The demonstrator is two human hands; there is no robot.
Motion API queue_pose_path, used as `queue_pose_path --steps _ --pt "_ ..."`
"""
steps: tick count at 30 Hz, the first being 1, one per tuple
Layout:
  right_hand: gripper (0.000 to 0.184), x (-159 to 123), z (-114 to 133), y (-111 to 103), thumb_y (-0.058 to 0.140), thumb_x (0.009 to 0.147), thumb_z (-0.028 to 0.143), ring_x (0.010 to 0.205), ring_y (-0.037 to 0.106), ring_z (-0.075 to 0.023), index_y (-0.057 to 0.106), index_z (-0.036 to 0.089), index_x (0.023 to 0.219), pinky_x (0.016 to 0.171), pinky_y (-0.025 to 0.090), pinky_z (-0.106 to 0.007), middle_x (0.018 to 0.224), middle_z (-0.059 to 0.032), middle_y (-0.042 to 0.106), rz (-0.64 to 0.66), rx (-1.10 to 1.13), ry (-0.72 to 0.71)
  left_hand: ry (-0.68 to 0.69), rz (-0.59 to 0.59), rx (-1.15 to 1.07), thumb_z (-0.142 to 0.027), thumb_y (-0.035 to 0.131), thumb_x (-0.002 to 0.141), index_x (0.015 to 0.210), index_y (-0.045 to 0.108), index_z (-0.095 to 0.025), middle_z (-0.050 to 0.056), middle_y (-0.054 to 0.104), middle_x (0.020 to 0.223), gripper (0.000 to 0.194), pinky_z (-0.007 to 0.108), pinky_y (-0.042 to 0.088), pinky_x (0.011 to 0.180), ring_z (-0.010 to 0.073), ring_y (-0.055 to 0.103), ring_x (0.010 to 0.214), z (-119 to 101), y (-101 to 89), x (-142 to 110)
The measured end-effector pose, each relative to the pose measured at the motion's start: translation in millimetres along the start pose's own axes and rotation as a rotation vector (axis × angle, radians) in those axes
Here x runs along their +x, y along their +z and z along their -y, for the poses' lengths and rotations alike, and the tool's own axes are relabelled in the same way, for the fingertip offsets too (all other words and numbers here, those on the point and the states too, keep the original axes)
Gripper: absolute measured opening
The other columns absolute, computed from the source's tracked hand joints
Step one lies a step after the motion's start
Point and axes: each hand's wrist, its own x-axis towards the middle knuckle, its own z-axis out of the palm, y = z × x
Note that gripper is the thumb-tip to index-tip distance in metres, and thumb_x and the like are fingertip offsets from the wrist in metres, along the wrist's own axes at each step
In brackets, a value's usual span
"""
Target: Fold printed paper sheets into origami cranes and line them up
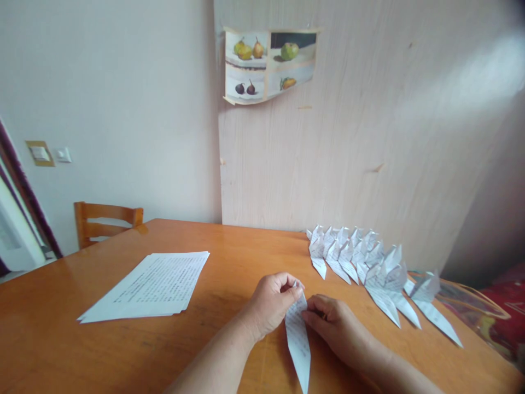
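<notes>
Between my hands is a long, narrow piece of folded printed paper [298,339], its pointed end toward me. My left hand [275,301] pinches its far end between thumb and fingers. Along the paper's right edge, my right hand [334,325] is closed, thumb and forefinger gripping the side. Fingers partly hide the far tip. To the right stand several folded paper figures [388,273] in rows, with upright peaked parts and flat pointed tails.
A stack of printed sheets [151,287] lies on the wooden table [229,246] at left. A wooden chair [109,213] stands beyond the far left edge. Fruit pictures [268,65] hang on the board behind. Red and clear plastic items [496,306] are at the far right.
</notes>
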Motion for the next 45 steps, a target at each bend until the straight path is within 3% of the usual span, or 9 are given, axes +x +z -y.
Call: queue_pose_path --steps 9,20,45 --pt "0.018 -0.9 -3.4 4.7 0.054 0.090 0.024 0.070 0.056 -0.0161 0.057 0.019 0.072 0.063 0.039 -0.027 0.073 -0.0002 0.061 0.022 0.011 0.017 0.015 -0.028 0.007 -0.036 0.067 0.085 0.086 0.069 -0.014 0.002 0.063 0.079 0.023 0.026 0.041 0.071 0.0151 0.054 0.076 2.1 -3.7 1.7" --pt "0.016 0.0 -2.8 4.0 0.054 0.090 0.024 0.070 0.056 -0.0164 0.058 0.019 0.075 0.064 0.040 -0.027 0.074 -0.0002 0.062 0.015 0.018 0.011 -0.086 -0.039 -0.043 -0.027 0.061 0.082 0.093 0.071 -0.013 0.006 0.070 0.084 0.020 0.028 0.043 0.076 0.0169 0.059 0.077 -6.8 -1.6 -1.4" --pt "0.018 -1.4 -3.6 3.7 0.055 0.090 0.025 0.069 0.055 -0.0155 0.056 0.020 0.073 0.063 0.039 -0.026 0.072 0.0015 0.060 0.016 0.034 0.006 -0.054 -0.138 -0.076 -0.025 0.064 0.077 0.081 0.070 -0.014 0.006 0.071 0.080 0.013 0.027 0.046 0.072 0.0166 0.060 0.074 -1.7 1.2 -1.2"
